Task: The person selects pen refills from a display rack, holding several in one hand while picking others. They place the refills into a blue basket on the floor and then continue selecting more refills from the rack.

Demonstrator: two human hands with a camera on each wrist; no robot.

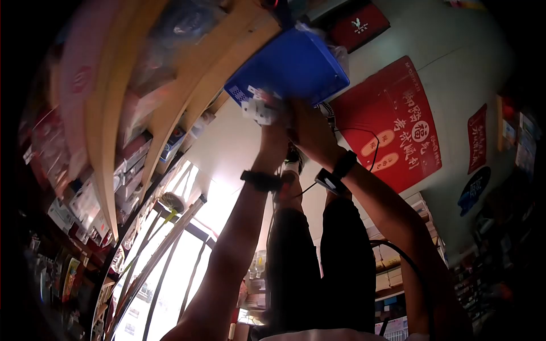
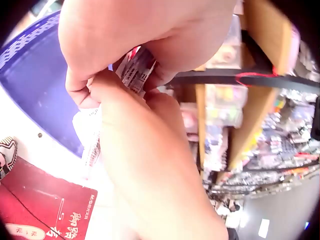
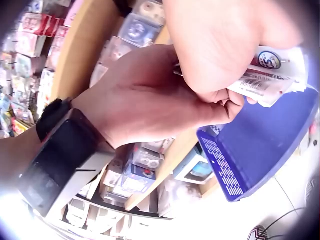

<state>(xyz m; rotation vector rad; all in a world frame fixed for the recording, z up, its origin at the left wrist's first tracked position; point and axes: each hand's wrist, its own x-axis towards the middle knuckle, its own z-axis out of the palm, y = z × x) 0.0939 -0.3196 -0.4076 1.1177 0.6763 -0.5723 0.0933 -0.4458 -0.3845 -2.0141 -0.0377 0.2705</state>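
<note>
Both hands meet over a blue plastic basket (image 1: 290,62). My left hand (image 1: 274,139) pinches white printed packets (image 1: 259,111), some with barcodes. In the right wrist view, the left hand's fingers curl at the lower edge of the packets (image 3: 262,87), and a round blue-and-white mark shows on one. My right hand (image 1: 313,129) is pressed close to the left and grips the same bunch; its fingertips are mostly hidden. The left wrist view shows a clear-wrapped packet (image 2: 136,72) between the hands, with white packets (image 2: 90,132) sticking out below.
Wooden shelves (image 1: 187,74) crowded with boxed goods run along the left. A red mat (image 1: 392,125) with white writing lies on the floor at the right. A dark cable (image 1: 375,153) loops over it. Long poles (image 1: 165,256) lean at lower left.
</note>
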